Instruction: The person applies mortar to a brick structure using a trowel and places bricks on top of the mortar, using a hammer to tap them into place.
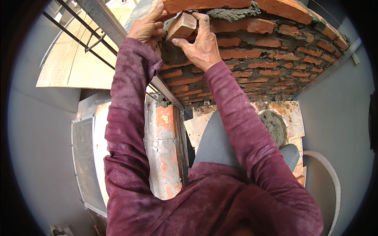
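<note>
Block (183, 26), tan and squared, at 12 o'clock in the head view, close to the upper edge; one end face is turned toward the camera and it sits tilted. Right hand (202, 46), just past 12 o'clock: thumb set against the block's lower corner, a finger along its upper right, grip closed to the block's width. Left hand (145, 29), between 11 and 12 o'clock: fingers partly curled, one finger extended upward near the left end of a top-course brick (206, 4); cannot tell whether it has hold of anything.

Brick wall (252, 53) spans 12 to 2 o'clock, orange courses with grey joints. Lump of mortar (236, 13) under the top-course brick, right of the block. Metal channel (167, 91) runs slantwise beside the wall's left end. Plywood sheet (78, 63) at 10 o'clock, dark bars (63, 29) crossing in front. Tub (286, 126) with grey mix toward 3 o'clock, partly covered by the right sleeve. Pale hose (335, 185) curves at 4 o'clock. Mortar-smeared ledge (160, 133) between the forearms, toward 7 o'clock.
</note>
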`<state>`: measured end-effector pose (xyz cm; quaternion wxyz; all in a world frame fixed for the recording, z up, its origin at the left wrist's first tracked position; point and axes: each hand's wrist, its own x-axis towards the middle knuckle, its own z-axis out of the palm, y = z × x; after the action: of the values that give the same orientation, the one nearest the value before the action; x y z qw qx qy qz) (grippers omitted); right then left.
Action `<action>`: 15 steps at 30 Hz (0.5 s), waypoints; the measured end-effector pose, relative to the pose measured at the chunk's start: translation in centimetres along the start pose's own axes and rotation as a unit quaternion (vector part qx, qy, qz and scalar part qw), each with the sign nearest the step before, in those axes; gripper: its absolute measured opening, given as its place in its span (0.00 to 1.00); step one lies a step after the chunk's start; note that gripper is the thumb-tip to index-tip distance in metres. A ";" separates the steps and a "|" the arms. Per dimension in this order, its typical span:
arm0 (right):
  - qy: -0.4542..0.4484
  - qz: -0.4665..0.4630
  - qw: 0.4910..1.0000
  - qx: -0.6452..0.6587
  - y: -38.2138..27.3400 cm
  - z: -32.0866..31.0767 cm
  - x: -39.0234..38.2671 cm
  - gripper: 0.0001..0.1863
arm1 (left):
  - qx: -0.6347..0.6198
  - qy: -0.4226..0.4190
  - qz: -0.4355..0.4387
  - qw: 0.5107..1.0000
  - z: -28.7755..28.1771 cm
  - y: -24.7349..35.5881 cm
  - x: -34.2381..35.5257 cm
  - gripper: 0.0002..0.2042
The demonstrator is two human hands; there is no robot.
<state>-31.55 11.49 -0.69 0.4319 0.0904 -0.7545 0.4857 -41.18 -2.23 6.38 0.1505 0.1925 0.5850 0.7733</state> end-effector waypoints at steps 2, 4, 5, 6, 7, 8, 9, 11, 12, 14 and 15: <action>0.038 -0.024 0.999 -0.008 -0.2 0.0 -0.1 0.37 | -0.005 0.019 -0.004 1.000 0.1 -0.2 0.1 0.23; 0.067 -0.025 0.997 0.000 -0.4 0.4 0.0 0.35 | -0.015 0.040 -0.007 0.999 0.3 -0.2 -0.2 0.23; 0.073 -0.009 0.997 0.003 -0.7 0.6 -0.1 0.34 | -0.013 0.029 -0.001 0.999 0.8 0.1 -0.6 0.23; 0.079 0.007 0.997 0.006 -0.8 0.7 -0.3 0.34 | -0.012 0.018 0.004 1.000 1.4 0.5 -1.0 0.22; 0.080 0.002 0.997 -0.006 -0.8 0.7 -0.2 0.34 | -0.011 0.008 0.012 1.000 1.7 0.9 -1.2 0.22; 0.081 -0.002 0.997 -0.017 -0.7 0.7 0.0 0.34 | -0.014 -0.020 0.013 1.000 1.6 1.1 -1.2 0.22; 0.082 -0.007 0.996 -0.029 -0.6 0.7 0.1 0.34 | -0.018 0.020 -0.008 1.000 2.0 0.9 -1.6 0.22; 0.081 -0.032 0.994 -0.067 -0.6 0.4 0.3 0.33 | -0.026 0.102 -0.050 0.993 4.1 1.3 -3.6 0.21; 0.071 -0.033 0.994 -0.081 -0.9 0.1 0.5 0.33 | -0.036 0.093 -0.047 0.994 3.6 1.1 -3.4 0.21; 0.087 -0.034 0.995 -0.034 -1.7 0.0 0.8 0.21 | -0.047 0.078 -0.037 0.995 5.0 1.6 -5.1 0.21; 0.069 -0.026 0.995 -0.063 -1.6 0.0 0.7 0.24 | -0.052 0.071 -0.032 0.996 5.7 1.8 -5.7 0.21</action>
<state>-31.13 10.89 0.85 0.5003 0.0487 -0.7492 0.4314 -33.46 -0.51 8.79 0.1433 0.1102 0.5591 0.8091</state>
